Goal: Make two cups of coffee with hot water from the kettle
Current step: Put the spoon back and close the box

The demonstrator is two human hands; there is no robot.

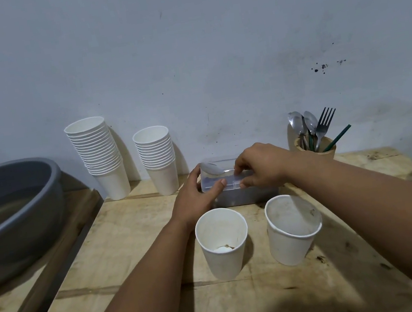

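Two white paper cups stand on the wooden table [126,271] in front of me: the left cup [222,243] has some white and brown powder at its bottom, the right cup [293,228] is stained brown inside. Behind them lies a clear plastic container [235,194] with a lid and a spoon inside. My left hand [196,196] grips its left end, thumb on the lid. My right hand [261,164] pinches the lid's front clasp from above. No kettle is in view.
Two stacks of white paper cups [97,152] [157,155] stand against the wall at the back. A wooden holder [316,150] with spoons, a fork and a green stick is at the back right. A grey basin [11,213] of water sits left.
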